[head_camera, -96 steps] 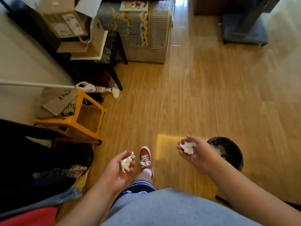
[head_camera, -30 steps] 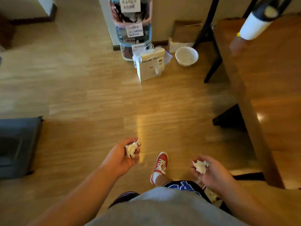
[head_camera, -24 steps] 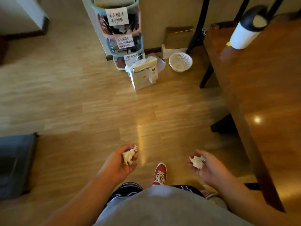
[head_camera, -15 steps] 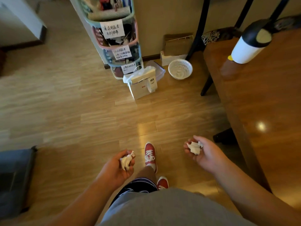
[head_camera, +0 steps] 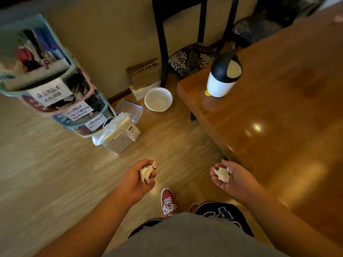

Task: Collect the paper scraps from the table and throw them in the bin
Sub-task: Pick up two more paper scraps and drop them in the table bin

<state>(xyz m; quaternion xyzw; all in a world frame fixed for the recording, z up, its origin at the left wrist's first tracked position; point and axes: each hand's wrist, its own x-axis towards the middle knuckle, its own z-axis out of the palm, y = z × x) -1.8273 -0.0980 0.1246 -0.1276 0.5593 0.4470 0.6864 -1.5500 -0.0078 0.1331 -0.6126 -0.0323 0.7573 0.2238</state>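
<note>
My left hand [head_camera: 136, 180] is curled around a crumpled white paper scrap [head_camera: 146, 172], held over the wooden floor. My right hand [head_camera: 231, 179] cups another white paper scrap [head_camera: 222, 173] in its palm, fingers bent around it, close to the near edge of the brown wooden table [head_camera: 278, 127]. No scraps show on the visible part of the tabletop. The dark bin seen earlier is out of view.
A white and black bottle [head_camera: 223, 76] stands on the table's far corner. On the floor ahead are a small white basket [head_camera: 158, 99], a white box in a plastic bag [head_camera: 120, 138], stacked labelled storage baskets [head_camera: 55, 93] and a dark chair [head_camera: 185, 58].
My view has swung away from the bin and toward the table, which now fills the right side. I have stepped closer to it. Both hands still hold their scraps.
</note>
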